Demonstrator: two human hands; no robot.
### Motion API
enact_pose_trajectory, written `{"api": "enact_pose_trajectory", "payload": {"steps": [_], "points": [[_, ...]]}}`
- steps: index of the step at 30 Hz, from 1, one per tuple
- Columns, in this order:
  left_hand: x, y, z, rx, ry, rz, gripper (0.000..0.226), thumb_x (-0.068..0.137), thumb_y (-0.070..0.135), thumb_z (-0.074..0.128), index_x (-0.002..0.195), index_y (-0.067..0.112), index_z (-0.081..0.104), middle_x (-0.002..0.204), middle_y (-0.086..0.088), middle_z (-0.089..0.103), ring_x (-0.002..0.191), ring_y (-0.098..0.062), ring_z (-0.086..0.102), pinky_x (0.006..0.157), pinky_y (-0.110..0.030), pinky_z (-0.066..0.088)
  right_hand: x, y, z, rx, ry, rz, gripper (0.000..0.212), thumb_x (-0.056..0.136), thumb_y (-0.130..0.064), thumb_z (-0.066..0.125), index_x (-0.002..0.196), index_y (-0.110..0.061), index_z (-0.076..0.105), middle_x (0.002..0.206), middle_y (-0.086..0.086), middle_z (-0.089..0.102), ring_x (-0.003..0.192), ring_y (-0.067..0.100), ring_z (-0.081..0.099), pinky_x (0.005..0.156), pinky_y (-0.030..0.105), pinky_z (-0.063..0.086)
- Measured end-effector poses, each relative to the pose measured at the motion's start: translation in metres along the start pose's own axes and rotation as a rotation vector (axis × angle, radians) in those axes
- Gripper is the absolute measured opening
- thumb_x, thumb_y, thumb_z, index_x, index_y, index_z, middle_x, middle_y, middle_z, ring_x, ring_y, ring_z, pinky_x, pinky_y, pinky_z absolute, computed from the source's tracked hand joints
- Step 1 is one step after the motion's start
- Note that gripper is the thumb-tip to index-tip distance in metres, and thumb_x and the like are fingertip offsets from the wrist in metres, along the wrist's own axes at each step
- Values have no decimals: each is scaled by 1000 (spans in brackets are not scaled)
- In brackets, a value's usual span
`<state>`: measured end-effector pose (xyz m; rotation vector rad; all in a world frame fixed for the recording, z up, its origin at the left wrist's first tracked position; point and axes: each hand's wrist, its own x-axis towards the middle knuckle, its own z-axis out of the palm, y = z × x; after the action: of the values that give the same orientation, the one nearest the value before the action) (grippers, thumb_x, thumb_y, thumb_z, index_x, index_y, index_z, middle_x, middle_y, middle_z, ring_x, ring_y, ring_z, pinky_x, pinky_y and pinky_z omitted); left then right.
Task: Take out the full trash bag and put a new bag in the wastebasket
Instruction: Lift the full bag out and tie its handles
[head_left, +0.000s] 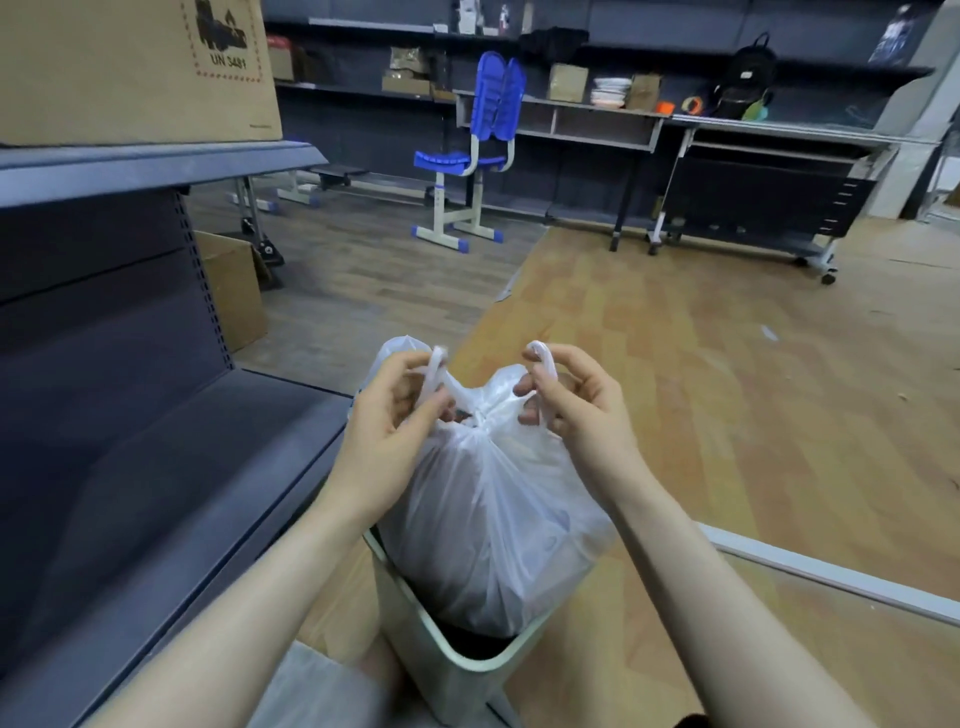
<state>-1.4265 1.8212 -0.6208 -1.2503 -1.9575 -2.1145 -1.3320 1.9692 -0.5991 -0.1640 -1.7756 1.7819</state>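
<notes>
Left hand (387, 415) pinches the left handle loop (435, 370) of the white bag (488, 499), fingers curled round the twisted plastic. Right hand (574, 410) does the same with the right loop (543, 364), thumb and forefinger closed on it. Both hands are held level, near each other, above the bag's gathered neck, where the plastic bunches into a knot-like twist between them.

Head view, bag: translucent white, bulging, contents not legible through the film. Its lower part sits inside the wastebasket (447, 649); the upper part stands well above the rim. Dark interior is visible at the near edge of the basket, below the bag.

Wastebasket: pale green, rounded-rectangular rim, standing on the wooden floor (727, 389) directly below the forearms. Forearms cross the view from the bottom edge and hide part of the basket's sides. Grey fabric (311, 691) shows at the bottom, beside the basket.

Surroundings: just left of the basket, a dark grey shelf unit (156, 467), its low shelf close to the bag's left side. A cardboard box (135, 67) marked "UN 3481" sits on the upper shelf. A second box (234, 286) stands on the floor behind the unit. Farther back, well apart, a blue chair (478, 150) and a long desk (753, 135) with small boxes and a black backpack (748, 78). A pale strip (831, 577) runs along the floor at right.
</notes>
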Motion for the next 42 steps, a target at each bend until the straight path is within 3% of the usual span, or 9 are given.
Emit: {"api": "enact_pose_trajectory", "payload": {"steps": [2,6,12,15,23,27,32,37,42], "points": [[-4,8,5,-61,71,-17,27,94,6,51,110,27,52,70,-2,66,73,-8,66,73,-13,49,-2,3,2,81,13,-14,12,96,-18,50,100,-20,61,61,-2,57,54,13,53,65,25,49],[-10,10,12,-222,195,-147,33,97,7,43,114,34,49,60,2,65,64,-6,65,73,-16,51,4,8,6,190,78,34,17,97,-26,46,102,-23,62,50,-7,33,46,7,32,64,24,51],[5,12,27,-352,326,-255,28,101,5,37,106,28,53,46,12,38,44,-3,38,66,-23,41,8,13,6,384,117,128,20,99,-20,44,93,-16,62,45,-10,26,39,4,25,49,16,42],[7,13,30,-347,318,-261,25,101,7,36,104,26,52,45,13,31,41,-4,29,62,-19,48,7,12,3,389,125,118,20,99,-17,44,92,-13,62,43,-10,27,38,4,25,47,17,39],[15,5,34,-495,274,-336,23,100,5,35,95,20,51,41,11,25,36,-5,21,40,-18,30,5,8,-17,491,231,196,22,100,-16,42,86,-12,58,39,-11,28,32,3,23,40,15,34],[16,2,24,-485,262,-311,25,100,3,34,91,18,52,41,11,24,36,-5,20,39,-14,25,4,5,-6,451,250,182,22,98,-10,43,83,-10,59,37,-12,31,33,3,23,38,15,31],[18,0,9,-396,208,-169,29,100,-1,33,86,18,50,40,11,26,35,-5,19,39,-13,24,4,9,2,307,158,39,24,98,-1,38,84,-8,57,38,-14,46,34,1,26,39,14,27],[3,-12,11,-395,127,-141,37,89,9,41,74,36,61,40,13,29,34,-4,23,40,-13,29,-12,21,-9,267,197,10,22,94,-1,45,81,-7,61,38,-12,34,35,3,28,40,14,29],[5,-13,13,-359,103,-152,37,88,10,41,74,38,61,41,14,28,36,-5,23,40,-14,28,-16,19,-11,182,204,-35,16,90,-7,49,82,-7,63,38,-12,36,35,3,31,42,16,32]]}}
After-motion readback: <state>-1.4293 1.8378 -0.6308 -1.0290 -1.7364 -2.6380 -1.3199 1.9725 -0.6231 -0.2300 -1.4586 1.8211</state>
